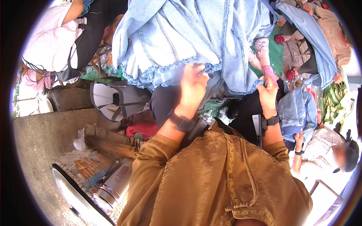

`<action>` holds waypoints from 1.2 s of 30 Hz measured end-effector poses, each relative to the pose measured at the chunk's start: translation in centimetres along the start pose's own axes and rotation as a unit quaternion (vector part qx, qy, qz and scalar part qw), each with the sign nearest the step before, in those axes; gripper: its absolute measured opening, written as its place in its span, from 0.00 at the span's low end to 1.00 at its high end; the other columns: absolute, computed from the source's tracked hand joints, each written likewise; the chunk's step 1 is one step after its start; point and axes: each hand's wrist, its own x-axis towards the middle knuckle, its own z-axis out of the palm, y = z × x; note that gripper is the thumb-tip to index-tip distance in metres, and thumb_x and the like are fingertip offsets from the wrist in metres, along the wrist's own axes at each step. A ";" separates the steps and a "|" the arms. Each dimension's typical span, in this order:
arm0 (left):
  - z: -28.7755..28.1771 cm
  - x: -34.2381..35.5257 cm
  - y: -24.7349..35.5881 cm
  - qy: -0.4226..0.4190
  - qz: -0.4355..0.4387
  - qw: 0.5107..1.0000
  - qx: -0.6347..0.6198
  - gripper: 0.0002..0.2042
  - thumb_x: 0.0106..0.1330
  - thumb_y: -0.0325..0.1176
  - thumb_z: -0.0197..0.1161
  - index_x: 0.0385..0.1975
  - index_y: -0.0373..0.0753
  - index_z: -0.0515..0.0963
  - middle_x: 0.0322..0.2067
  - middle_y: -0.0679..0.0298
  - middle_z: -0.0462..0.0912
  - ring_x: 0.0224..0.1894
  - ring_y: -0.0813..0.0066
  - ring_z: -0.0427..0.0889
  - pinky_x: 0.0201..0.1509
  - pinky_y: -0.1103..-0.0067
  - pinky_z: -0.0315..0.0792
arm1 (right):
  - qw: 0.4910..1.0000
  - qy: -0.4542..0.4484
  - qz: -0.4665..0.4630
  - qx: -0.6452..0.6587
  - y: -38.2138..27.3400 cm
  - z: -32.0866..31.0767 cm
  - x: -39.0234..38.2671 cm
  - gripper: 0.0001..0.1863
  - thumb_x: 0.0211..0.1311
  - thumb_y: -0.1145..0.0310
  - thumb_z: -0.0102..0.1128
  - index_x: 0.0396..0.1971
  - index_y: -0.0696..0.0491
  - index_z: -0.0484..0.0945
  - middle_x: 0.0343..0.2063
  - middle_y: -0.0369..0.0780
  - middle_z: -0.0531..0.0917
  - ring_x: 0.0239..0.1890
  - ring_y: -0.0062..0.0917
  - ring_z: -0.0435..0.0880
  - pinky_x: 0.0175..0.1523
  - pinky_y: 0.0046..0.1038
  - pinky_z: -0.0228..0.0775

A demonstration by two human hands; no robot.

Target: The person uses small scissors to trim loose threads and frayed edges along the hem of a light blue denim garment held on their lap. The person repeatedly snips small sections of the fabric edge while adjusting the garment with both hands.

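Denim garment (181, 41), pale blue with a frayed hem, hangs in front of me, above my lap. My left hand (193, 87) has its grip clamped on the frayed hem near the middle; my right hand (267, 92) pinches the hem further right, just below a pink tool (270, 72). Both wrists wear dark bands. Left of me sits a grey-and-white bag (117, 100); a seated person (320, 150) is on my right.

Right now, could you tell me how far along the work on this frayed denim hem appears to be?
Done: fringe already shows along the light blue denim hem. In hand: the left hand pinches the hem near its middle; the right hand grips its right end beside a pink tool. What is left cannot be told.
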 end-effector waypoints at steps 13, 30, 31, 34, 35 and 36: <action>-9.8 2.4 3.8 0.158 0.281 0.762 0.562 0.13 0.49 0.24 0.65 0.37 0.38 0.76 0.46 0.56 0.74 0.51 0.54 0.69 0.55 0.65 0.64 | 0.984 -0.108 -0.021 0.142 -5.1 1.6 -1.8 0.08 0.49 0.83 0.54 0.29 0.55 0.74 0.24 0.29 0.74 0.26 0.10 0.69 0.30 0.15 0.59; -4.1 -0.8 14.9 -0.077 0.218 0.952 0.200 0.07 0.65 0.32 0.61 0.32 0.34 0.74 0.24 0.73 0.71 0.28 0.87 0.63 0.33 0.87 0.61 | 0.941 -0.219 -0.172 0.191 -15.6 11.0 4.5 0.18 0.46 0.78 0.65 0.42 0.56 0.78 0.35 0.36 0.81 0.36 0.18 0.79 0.42 0.22 0.71; -4.1 -0.9 14.9 -0.099 0.197 0.958 0.185 0.07 0.65 0.32 0.60 0.31 0.35 0.75 0.24 0.73 0.72 0.28 0.87 0.63 0.33 0.88 0.61 | 0.936 -0.260 -0.125 0.201 -15.7 10.3 4.4 0.16 0.47 0.79 0.64 0.40 0.56 0.78 0.32 0.35 0.82 0.34 0.16 0.79 0.40 0.20 0.71; -5.5 -0.1 13.1 -0.085 0.112 0.988 0.067 0.06 0.65 0.32 0.60 0.34 0.35 0.77 0.26 0.75 0.74 0.29 0.89 0.65 0.35 0.88 0.61 | 0.911 -0.247 -0.059 0.325 -15.3 9.1 4.7 0.06 0.52 0.76 0.64 0.31 0.57 0.79 0.23 0.31 0.79 0.28 0.12 0.75 0.34 0.18 0.68; -6.0 0.2 12.5 -0.074 0.086 0.993 0.034 0.06 0.65 0.31 0.60 0.35 0.35 0.78 0.27 0.75 0.74 0.30 0.89 0.65 0.35 0.88 0.61 | 0.895 -0.248 -0.042 0.369 -15.0 9.1 4.8 0.05 0.52 0.75 0.64 0.29 0.58 0.79 0.22 0.31 0.79 0.27 0.12 0.75 0.33 0.18 0.67; -6.6 0.5 11.9 -0.086 0.093 0.991 0.033 0.08 0.64 0.30 0.61 0.38 0.33 0.78 0.29 0.75 0.75 0.31 0.88 0.67 0.37 0.87 0.62 | 0.903 -0.260 -0.033 0.341 -14.5 9.4 4.8 0.05 0.53 0.74 0.64 0.29 0.58 0.79 0.22 0.30 0.79 0.27 0.11 0.74 0.32 0.18 0.67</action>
